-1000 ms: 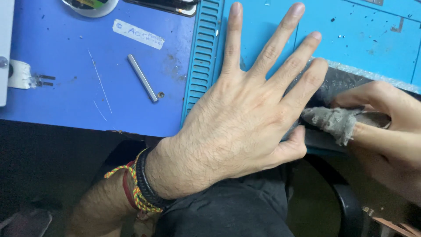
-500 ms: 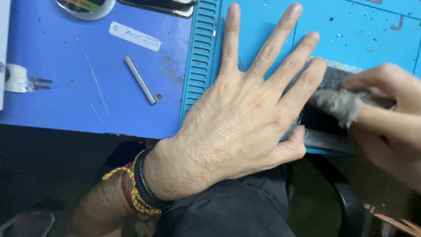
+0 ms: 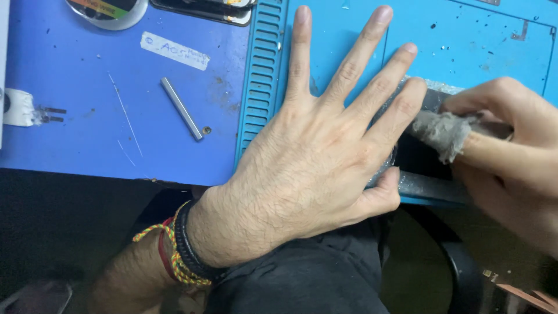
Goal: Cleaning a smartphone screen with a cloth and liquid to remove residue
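My left hand [image 3: 314, 157] lies flat, fingers spread, on the light blue work mat [image 3: 465, 40], pressing down a dark flat device [image 3: 430, 174] at the table's front edge; most of the device is hidden under the palm. My right hand [image 3: 511, 151] pinches a grey dirty wad of cloth [image 3: 442, 131] against the device's top face, just right of my left fingertips. Woven and black bracelets [image 3: 180, 250] circle my left wrist.
On the darker blue mat [image 3: 87, 145] to the left lie a short metal rod [image 3: 181, 108], a white label strip [image 3: 174, 51], a thin wire and a small white part [image 3: 20, 109]. A round tape roll [image 3: 104, 9] sits at the back edge.
My right hand with the grey wad has slid back and forth over the device, first up and to the right, then slightly left. My left hand stays pressed flat.
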